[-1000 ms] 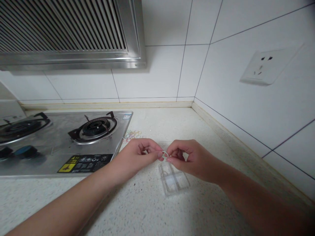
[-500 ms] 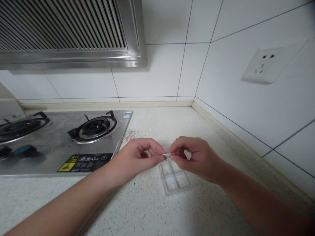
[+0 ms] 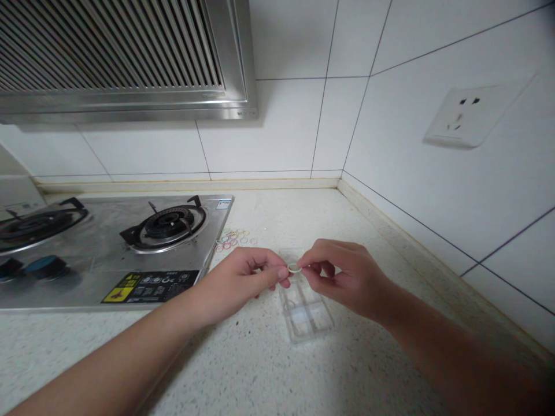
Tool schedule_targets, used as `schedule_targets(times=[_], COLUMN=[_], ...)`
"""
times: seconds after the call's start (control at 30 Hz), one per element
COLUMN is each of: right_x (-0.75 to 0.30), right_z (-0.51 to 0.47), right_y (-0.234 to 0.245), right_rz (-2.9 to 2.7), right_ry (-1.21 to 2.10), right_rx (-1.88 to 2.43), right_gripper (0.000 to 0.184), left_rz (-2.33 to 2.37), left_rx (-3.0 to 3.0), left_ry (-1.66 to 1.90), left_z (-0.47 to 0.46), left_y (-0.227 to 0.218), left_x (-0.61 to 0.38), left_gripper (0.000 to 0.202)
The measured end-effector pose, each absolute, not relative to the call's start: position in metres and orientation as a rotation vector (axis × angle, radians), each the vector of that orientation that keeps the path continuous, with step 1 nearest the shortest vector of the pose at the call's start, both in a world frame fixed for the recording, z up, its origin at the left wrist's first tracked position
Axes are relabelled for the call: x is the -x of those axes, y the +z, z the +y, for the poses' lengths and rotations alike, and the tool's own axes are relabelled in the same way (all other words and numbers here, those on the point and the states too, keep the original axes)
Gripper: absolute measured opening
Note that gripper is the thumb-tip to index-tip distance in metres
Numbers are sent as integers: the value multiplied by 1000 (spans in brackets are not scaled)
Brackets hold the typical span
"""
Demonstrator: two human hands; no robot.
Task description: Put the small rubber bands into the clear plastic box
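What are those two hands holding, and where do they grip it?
A small pale elastic band, pinched at its left edge by the left hand and at its right edge by the right hand, above a clear box.

Viewpoint: we are looking from head height, forward and down.
Facing: we are facing the tiled corner [image 3: 340,173] across the countertop [image 3: 260,364].
Nearness: we are seeing the left hand [image 3: 243,278] and right hand [image 3: 342,276] close up.

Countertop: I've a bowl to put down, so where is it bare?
Bare: the back corner past the loose rubber bands, and the strip between the clear box and the right wall. Crowded: mid-counter, where left hand and right hand pinch a small ring over the box.
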State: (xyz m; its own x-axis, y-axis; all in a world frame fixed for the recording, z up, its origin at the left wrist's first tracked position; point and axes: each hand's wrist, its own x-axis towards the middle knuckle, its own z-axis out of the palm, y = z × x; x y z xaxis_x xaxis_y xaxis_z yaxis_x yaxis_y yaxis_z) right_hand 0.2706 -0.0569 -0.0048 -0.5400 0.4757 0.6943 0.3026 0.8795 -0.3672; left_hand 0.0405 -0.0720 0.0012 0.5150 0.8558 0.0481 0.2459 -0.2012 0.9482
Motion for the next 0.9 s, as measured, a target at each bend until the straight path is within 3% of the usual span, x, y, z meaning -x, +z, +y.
schedule_targets(times=[0.2, 0.47, 0.9], right_x=[-269, -270, -273], right_z=[-56, -58, -59], right_y=[-4, -5, -6], right_rz=[-2213, -2232, -2253], right_ry=[238, 285, 351], right_rx=[521, 583, 647], right_gripper=[10, 11, 15], left_rz=[933, 926, 925], left_rx=[-1730, -1716, -1728], left_ry=[747, 801, 836], left_z=[-70, -72, -72], left_y=[-2, 6, 6], left_x=[-40, -44, -42], left_gripper=[36, 21, 20])
